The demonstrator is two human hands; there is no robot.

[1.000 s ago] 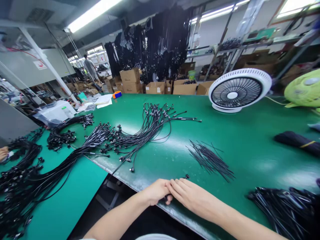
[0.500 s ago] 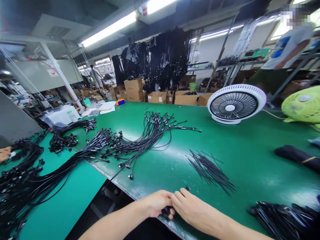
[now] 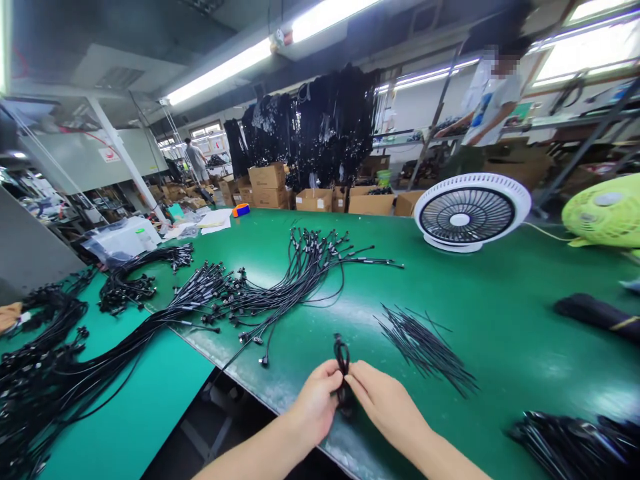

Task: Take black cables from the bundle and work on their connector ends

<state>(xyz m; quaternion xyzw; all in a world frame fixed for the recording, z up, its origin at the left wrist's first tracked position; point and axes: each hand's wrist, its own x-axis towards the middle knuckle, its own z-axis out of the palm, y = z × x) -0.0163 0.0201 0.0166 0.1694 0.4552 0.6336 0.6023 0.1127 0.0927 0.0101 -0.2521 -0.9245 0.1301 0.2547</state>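
Over the table's near edge my left hand (image 3: pixel 320 398) is closed round a small looped bundle of black cable (image 3: pixel 342 351), its loops standing up above the fingers. My right hand (image 3: pixel 379 395) pinches the middle of that bundle from the other side, fingertips pressed together. Whether a thin tie sits between those fingertips is too small to tell. To the right of my hands lies a loose pile of short thin black ties (image 3: pixel 427 350). Farther left, long black cables with plugs (image 3: pixel 300 273) are spread over the green table (image 3: pixel 380 287).
More cable heaps (image 3: pixel 100 353) cover the left side, with another person's hand (image 3: pixel 10 316) at the edge. A white fan (image 3: pixel 473 213) and a green fan (image 3: pixel 603 212) stand on the right. Black bundles (image 3: pixel 575 443) lie near right. A person (image 3: pixel 493 100) stands behind.
My hands have risen slightly and turned, so the cable bundle now shows upright between them. The person in the background has moved left.
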